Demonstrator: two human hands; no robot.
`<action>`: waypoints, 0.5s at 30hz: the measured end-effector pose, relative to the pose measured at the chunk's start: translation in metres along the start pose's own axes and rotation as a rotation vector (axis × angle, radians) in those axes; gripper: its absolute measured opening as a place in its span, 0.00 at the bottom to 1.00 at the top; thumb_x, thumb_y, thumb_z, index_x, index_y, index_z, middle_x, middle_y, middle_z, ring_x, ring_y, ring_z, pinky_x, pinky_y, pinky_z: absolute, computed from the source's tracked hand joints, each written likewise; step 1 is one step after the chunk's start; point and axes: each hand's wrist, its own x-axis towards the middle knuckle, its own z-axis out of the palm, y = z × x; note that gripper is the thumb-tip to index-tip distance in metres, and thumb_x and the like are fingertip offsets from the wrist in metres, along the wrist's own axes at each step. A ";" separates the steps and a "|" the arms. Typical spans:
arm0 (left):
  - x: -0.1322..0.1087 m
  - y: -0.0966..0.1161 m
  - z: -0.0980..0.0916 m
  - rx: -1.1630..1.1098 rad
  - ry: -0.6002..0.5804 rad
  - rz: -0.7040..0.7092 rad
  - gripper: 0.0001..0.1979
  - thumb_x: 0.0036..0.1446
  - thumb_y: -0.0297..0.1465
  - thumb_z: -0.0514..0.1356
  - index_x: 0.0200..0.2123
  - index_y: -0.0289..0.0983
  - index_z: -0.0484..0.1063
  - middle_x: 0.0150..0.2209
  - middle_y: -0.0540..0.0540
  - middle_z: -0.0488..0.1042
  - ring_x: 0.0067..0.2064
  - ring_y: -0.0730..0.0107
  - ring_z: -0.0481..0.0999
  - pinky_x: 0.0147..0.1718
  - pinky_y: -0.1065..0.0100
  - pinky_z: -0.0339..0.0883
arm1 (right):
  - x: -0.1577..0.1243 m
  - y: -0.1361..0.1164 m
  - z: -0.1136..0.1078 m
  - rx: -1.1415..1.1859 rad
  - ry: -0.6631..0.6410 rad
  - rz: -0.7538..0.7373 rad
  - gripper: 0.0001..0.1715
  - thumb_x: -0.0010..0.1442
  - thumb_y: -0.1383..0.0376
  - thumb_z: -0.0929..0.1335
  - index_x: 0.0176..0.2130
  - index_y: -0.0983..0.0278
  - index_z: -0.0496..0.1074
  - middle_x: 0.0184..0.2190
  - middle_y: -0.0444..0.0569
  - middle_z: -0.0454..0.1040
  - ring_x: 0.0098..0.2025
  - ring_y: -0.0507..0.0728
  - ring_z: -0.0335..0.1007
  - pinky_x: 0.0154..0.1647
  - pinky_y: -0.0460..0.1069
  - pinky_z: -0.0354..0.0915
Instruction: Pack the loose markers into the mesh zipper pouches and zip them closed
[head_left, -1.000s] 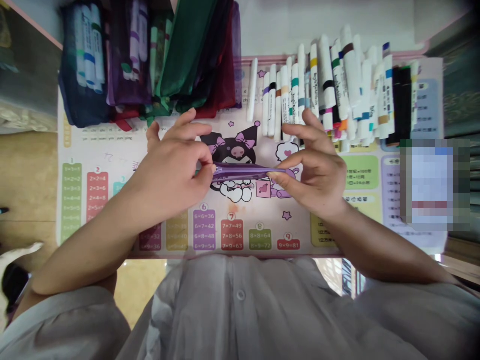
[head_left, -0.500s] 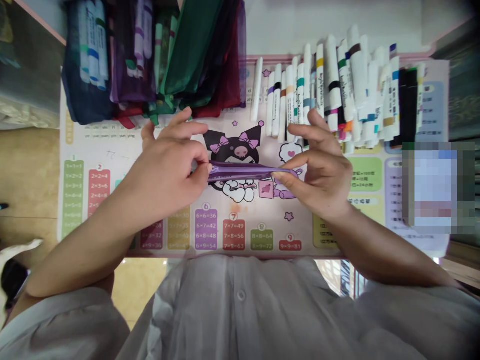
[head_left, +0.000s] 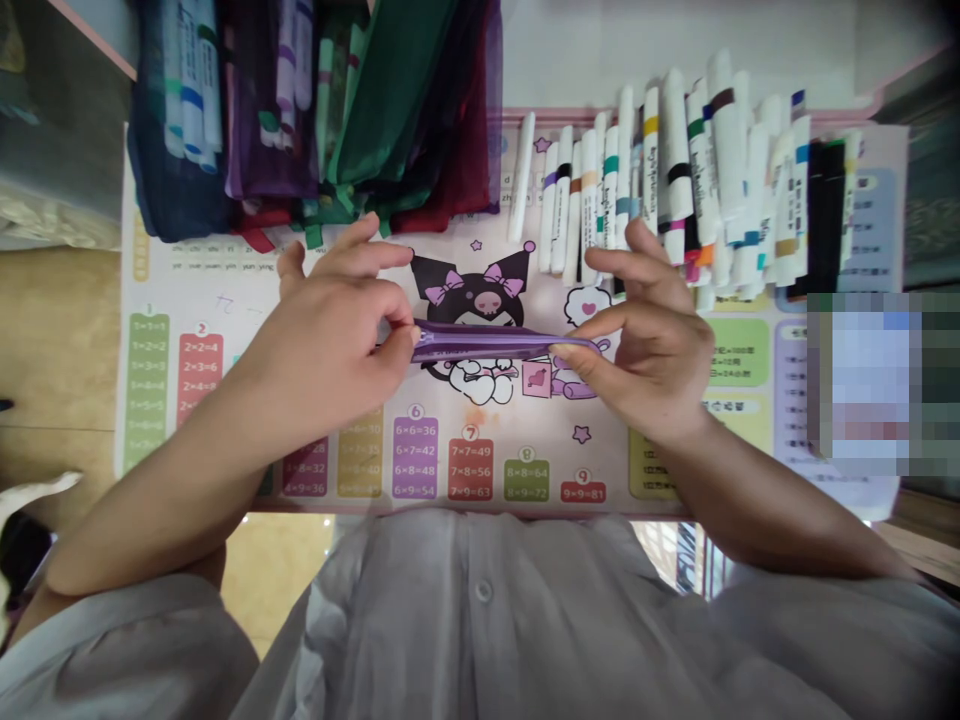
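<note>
A purple zip pouch (head_left: 487, 342) is stretched level between my hands, its lilac zipper edge facing up toward me. At its left end, my left hand (head_left: 345, 330) pinches the pouch by the zipper pull with thumb and forefinger, while the other fingers are spread. My right hand (head_left: 645, 335) grips the opposite end between thumb and forefinger, its remaining fingers raised. The pouch is seen edge-on, so its inside and lower body are hidden. Beneath it lies a printed desk mat (head_left: 450, 480) with a cartoon figure and multiplication tables.
Mesh pouches in blue, purple, green and red (head_left: 390, 110) lie at the back left, some holding markers. Loose white-barrelled markers (head_left: 679, 180) are heaped at the back right. A blurred-out rectangular object (head_left: 874, 385) is at the right edge of the mat.
The view has shifted slightly, so the mat and markers appear a little further right. Both hands keep the same pinch on the purple pouch, which stays stretched between them.
</note>
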 end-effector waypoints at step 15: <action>-0.004 -0.010 0.000 0.004 0.009 -0.015 0.11 0.61 0.35 0.56 0.26 0.45 0.73 0.59 0.54 0.76 0.72 0.49 0.57 0.71 0.38 0.44 | 0.000 0.000 0.000 -0.002 0.008 -0.015 0.09 0.53 0.57 0.78 0.31 0.53 0.77 0.59 0.40 0.74 0.73 0.71 0.54 0.73 0.73 0.53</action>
